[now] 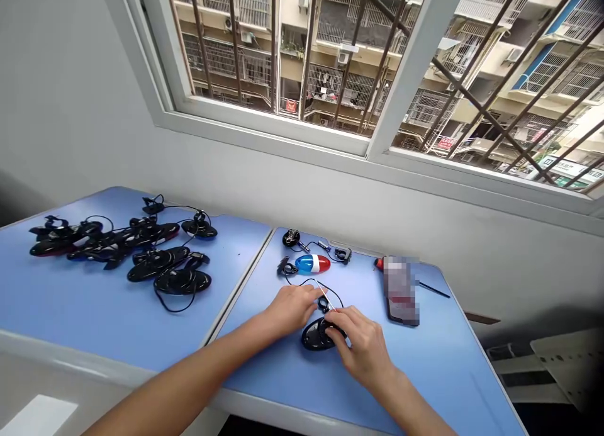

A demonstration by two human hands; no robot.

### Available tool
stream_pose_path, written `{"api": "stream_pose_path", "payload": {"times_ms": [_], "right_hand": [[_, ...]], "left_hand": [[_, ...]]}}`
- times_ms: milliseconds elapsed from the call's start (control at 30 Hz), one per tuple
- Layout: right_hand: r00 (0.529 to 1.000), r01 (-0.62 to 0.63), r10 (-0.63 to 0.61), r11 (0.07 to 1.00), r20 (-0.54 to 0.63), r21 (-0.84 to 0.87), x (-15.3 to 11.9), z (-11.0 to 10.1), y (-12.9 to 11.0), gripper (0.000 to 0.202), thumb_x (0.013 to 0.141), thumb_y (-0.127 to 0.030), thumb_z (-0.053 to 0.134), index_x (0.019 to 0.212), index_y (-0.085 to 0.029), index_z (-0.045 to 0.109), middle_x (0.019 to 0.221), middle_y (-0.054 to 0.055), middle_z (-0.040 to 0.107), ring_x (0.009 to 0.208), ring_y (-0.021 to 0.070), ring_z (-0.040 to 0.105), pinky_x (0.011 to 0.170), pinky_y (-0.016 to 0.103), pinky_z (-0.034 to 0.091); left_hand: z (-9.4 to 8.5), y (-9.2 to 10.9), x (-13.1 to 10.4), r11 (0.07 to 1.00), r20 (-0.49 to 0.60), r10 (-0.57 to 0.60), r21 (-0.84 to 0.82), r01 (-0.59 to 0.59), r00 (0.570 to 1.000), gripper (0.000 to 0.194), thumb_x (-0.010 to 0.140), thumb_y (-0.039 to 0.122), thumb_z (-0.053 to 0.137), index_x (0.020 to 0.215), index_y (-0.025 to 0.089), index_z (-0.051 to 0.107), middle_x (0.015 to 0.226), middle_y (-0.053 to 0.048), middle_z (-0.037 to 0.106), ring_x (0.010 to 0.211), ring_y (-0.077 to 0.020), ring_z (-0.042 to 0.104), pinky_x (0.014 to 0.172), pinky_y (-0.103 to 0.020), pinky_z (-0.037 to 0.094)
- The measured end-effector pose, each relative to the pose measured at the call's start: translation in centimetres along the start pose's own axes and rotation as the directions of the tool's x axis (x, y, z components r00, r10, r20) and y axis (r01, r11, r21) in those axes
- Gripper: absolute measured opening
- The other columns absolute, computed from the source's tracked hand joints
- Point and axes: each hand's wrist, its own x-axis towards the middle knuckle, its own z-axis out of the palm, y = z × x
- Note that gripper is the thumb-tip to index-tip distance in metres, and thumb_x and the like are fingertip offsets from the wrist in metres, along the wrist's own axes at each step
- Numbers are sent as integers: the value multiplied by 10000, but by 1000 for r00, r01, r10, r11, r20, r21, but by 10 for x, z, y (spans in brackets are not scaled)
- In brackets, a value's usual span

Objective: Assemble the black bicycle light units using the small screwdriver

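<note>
Device (314, 336) lies partly beneath the right hand's (361, 341) fingers (336, 337)

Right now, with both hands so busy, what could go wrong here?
The thin white strip between the left hand and right hand might slip or bend. The black cable curves close by, so a finger could snag it. And the black units on the left lie crowded among loose cables, so lifting one might drag others along.
</note>
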Motion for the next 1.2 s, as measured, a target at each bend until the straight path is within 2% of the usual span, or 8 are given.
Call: {"api": "stream_pose_path", "payload": {"times_ms": [100,233,533,667,767,967,1100,1200], "right_hand": [[1000,25,-25,1000,11,-3,0,3,0,143,938,-127,516,1011,-212,606,872,40,687,720,147,596,598,247,470],[995,98,-98,995,-25,-3,-2,5,0,188,949,-90,470,1006,-202,609,817,42,661,676,136,554,582,236,453],[976,210,-212,977,-40,-49,-6,5,1,338,924,-33,432,1161,-210,596,884,78,683,737,162,612,615,268,518],[978,190,-186,981,-98,32,-4,5,-1,356,894,-1,480,1162,-203,598,912,90,674,792,174,623,661,295,548],[981,114,-93,986,-170,123,1,5,-2,361,881,20,491,1131,-216,605,907,76,659,803,169,626,675,304,551],[940,-61,149,959,-308,277,6,9,5,257,901,-43,541,1057,-233,619,946,58,675,883,167,662,741,307,575],[890,-154,298,909,-346,387,1,16,9,188,898,-99,587,1012,-240,640,934,44,689,872,164,672,704,281,580],[871,-174,360,862,-334,476,0,19,8,156,896,-124,599,990,-235,656,923,42,688,817,152,672,649,256,573]], "left_hand": [[5,2,6,1000,16,14,11,-14,1000,406,941,210,468,1334,280,538,1161,-66,694,993,-261,681,802,-335,511],[8,3,11,1000,17,3,-2,-3,1000,309,938,223,453,1194,248,622,1097,-92,699,919,-268,690,761,-334,510],[4,3,3,990,-79,-59,-136,48,995,229,833,268,564,1045,203,619,1093,-68,669,955,-264,659,768,-324,479],[-1,6,-1,978,-108,-110,-187,88,988,223,811,244,558,1027,202,593,1057,-49,676,929,-246,656,728,-306,461],[-4,7,-5,949,-115,-155,-293,115,981,206,798,225,555,1001,212,590,985,-26,690,803,-205,652,698,-296,449],[-9,6,-9,735,-142,-188,-677,43,972,245,771,229,576,1010,197,617,1016,-32,674,745,-152,601,756,-297,468],[-13,5,-8,446,92,-124,-884,138,988,318,785,375,577,1000,152,647,907,-54,663,655,-133,555,555,-238,413],[-15,5,-7,332,221,-100,-912,242,970,324,742,445,635,837,135,630,798,-51,660,604,-121,530,468,-203,326]]}}
